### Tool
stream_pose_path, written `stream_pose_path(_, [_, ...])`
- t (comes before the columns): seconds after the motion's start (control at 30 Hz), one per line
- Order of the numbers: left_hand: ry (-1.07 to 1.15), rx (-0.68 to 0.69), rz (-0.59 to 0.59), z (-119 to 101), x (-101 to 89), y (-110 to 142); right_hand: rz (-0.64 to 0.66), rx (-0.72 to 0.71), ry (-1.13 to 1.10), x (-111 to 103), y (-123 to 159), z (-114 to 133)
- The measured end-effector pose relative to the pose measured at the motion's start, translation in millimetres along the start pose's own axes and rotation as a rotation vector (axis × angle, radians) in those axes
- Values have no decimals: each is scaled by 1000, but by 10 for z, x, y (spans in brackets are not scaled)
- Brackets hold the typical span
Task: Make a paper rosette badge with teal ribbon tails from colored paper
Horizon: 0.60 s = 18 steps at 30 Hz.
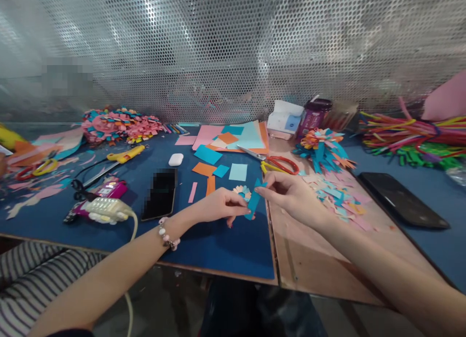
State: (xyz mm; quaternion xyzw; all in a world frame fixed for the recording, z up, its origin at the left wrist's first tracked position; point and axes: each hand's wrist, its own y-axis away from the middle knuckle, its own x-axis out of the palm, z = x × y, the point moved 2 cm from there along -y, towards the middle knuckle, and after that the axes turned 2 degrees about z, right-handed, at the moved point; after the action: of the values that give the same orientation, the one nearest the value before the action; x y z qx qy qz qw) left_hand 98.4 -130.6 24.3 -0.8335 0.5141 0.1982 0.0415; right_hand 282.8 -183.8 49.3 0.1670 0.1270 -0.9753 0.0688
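Observation:
My left hand, with a beaded bracelet on its wrist, is closed around a small paper flower with peach and light blue petals. Its fingertips also meet the lower end of a blue paper strip. The strip's upper end is pinched between the thumb and finger of my right hand. Both hands are held just above the table's front part. Behind them lie a pale blue paper square, an orange strip and a pink strip. Red-handled scissors rest beyond my right hand.
A phone, a glue gun and a power strip lie at left. Paper scraps and a dark phone are at right. Finished paper flowers and pipe cleaners stand along the perforated metal wall.

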Motion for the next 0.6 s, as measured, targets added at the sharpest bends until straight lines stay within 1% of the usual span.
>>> stream_pose_path(0.1, [1,-26,-58,22,-15,-15,-19,2,39,-1,-21,-9])
stream_pose_path(0.23, [-37,-58,-136,44,-42,-22,40,21,119,19,-27,-62])
stream_pose_path(0.3, [-49,-19,-180,46,-56,-25,76,51,223,46,-14,-91])
stream_pose_path(0.37, [-80,51,-238,47,-71,-28,108,76,352,83,3,-105])
stream_pose_path(0.47, [-144,115,-303,66,-81,-34,94,71,492,127,22,-106])
stream_pose_path(0.53, [-167,115,-318,86,-78,-38,89,38,520,145,26,-116])
stream_pose_path(0.6, [-179,115,-329,102,-74,-38,96,1,498,160,26,-143])
